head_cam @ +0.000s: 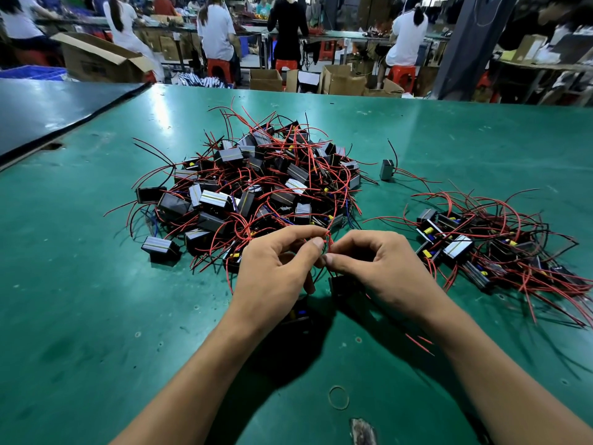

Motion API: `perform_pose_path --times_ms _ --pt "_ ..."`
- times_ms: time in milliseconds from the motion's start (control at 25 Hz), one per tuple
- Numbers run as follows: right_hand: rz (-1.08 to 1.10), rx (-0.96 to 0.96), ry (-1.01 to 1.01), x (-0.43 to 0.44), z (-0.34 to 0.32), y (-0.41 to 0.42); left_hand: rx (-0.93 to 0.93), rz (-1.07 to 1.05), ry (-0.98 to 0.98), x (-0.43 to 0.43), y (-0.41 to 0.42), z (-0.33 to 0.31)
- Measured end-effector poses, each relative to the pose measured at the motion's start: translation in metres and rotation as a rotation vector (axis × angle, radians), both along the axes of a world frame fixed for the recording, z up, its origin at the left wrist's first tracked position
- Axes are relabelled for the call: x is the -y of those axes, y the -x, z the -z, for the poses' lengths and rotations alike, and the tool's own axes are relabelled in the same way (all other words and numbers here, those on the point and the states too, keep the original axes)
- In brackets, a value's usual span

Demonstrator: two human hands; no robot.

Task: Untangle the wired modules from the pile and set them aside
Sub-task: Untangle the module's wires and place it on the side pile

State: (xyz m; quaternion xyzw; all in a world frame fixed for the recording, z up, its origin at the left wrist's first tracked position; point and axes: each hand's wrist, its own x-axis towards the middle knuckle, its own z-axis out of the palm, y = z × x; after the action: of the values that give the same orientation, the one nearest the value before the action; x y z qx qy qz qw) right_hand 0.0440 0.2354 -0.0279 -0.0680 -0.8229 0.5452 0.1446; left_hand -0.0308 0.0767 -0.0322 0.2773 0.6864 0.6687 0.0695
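Both hands meet just in front of the big pile of wired modules, which lies in the middle of the green table. The left hand and the right hand each pinch the thin red wires between thumb and curled fingers. A dark module hangs under them. A smaller group of modules lies at the right, well apart.

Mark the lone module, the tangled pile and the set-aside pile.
lone module (pixel 386 170): head view, its grey face.
tangled pile (pixel 296 185): head view, a striped module near its middle.
set-aside pile (pixel 457 247): head view, a striped module top.
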Motion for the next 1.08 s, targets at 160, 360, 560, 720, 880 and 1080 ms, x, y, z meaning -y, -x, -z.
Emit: perform_pose_path --times_ms 160,360,560,720,880,1080 --pt "-0.006 0.015 0.001 0.0005 -0.0023 -0.0014 0.012 0.01 -0.009 0.0004 0.0001 -0.0006" --pt "-0.015 0.014 -0.031 0.0016 -0.0057 -0.0024 0.028 0.031 -0.013 0.0 -0.0022 -0.0022" --pt "-0.02 0.005 -0.093 0.0027 -0.0072 -0.0014 -0.017 -0.047 -0.003 -0.0041 -0.0047 -0.0029" --pt "-0.021 0.008 -0.109 0.0033 -0.0073 -0.0009 -0.052 -0.082 0.025 -0.0046 -0.005 -0.0036" --pt "-0.022 0.012 -0.099 0.0032 -0.0072 -0.0008 -0.089 -0.09 0.057 -0.004 -0.0048 -0.0041" --pt "-0.022 0.016 -0.095 0.0014 -0.0072 -0.0015 -0.112 -0.101 0.087 -0.0024 -0.0039 -0.0037"
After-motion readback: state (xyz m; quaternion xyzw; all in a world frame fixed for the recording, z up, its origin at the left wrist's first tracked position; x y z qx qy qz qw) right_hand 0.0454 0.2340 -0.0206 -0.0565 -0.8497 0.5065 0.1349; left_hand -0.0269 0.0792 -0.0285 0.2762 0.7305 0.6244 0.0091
